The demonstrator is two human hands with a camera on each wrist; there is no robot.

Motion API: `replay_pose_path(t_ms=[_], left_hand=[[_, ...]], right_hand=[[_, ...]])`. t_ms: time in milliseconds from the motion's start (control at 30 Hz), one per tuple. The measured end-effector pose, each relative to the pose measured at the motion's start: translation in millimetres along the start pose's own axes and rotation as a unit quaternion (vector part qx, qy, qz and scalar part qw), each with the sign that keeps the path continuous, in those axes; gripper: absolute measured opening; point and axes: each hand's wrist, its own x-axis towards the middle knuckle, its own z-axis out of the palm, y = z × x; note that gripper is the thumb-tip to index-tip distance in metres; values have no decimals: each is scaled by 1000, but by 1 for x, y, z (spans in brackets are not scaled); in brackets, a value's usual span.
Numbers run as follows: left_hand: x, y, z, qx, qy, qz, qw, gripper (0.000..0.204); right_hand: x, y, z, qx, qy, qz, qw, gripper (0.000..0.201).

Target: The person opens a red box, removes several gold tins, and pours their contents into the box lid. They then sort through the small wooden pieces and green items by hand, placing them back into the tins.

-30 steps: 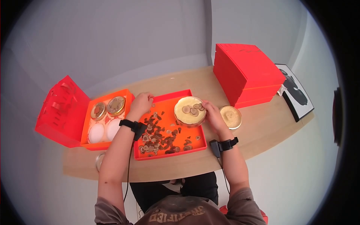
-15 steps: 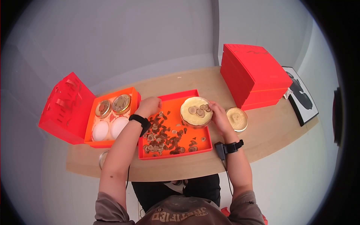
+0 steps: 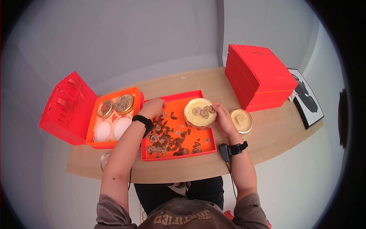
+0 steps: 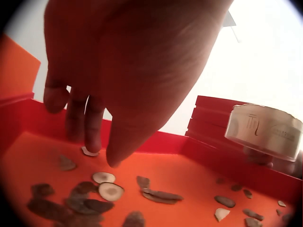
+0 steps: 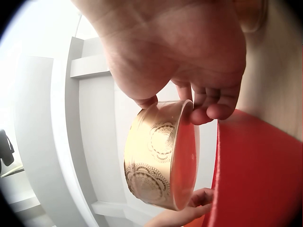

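My right hand [image 3: 225, 119] grips the rim of a round gold-patterned tub [image 5: 154, 156], held over the right side of a red tray [image 3: 209, 142]. Several dried brown-edged slices [image 3: 204, 114] lie on the tub's pale yellow top. At the tray's back left corner is my left hand [image 3: 153, 108], palm down. In the left wrist view its thumb and fingers point down, apart, close over the orange tray floor. One pale slice [image 4: 90, 151] shows right at the fingertips. Many more loose slices [image 3: 162, 139] are scattered across the tray, thickest at the front left.
Left of the tray stands an open red box [image 3: 91, 137] with two slice-filled round tubs [image 3: 124, 104] and two white round inserts [image 3: 102, 131]. A yellowish round lid or dish [image 3: 241, 121] lies to the right. Behind it are stacked red boxes [image 3: 259, 76] and a framed picture [image 3: 307, 99].
The whole scene has shifted slightly right in the head view. My left hand has moved a little over the tray's back left corner. The right hand keeps hold of the tub.
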Motion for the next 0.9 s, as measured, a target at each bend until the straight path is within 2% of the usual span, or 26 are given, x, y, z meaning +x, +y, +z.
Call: replay_pose_path(t_ms=[100,233,333,400,433,500,600,700,900], left_hand=[[-12,11,-9,30,-45,-7,999,39],[-15,11,-5,13,-9,1,1000,34],[-12,10,-5,0,-35,-13,999,34],[-8,4,-2,-27,-57,3,998,24],[-6,1,1,-27,-57,3,998,24],[-4,-5,8,-34,-6,22,999,17],[-10,-2,-1,-21,-1,22,1000,15],[-9,-1,-4,24,-18,22,999,18],[-17,10,-5,-1,-11,2,1000,26]], right_hand=[[1,0,1,1,-4,-2,1000,32],[2,2,-1,7,-6,-5,1000,33],[1,1,0,5,-8,-4,1000,33],[1,0,0,3,-7,-2,1000,34],[1,1,0,2,-9,-3,1000,34],[2,2,-1,2,-10,-4,1000,34],[2,3,-2,5,-12,-2,1000,34],[1,2,0,0,-8,-1,1000,34],[1,2,0,-4,-6,-4,1000,34]])
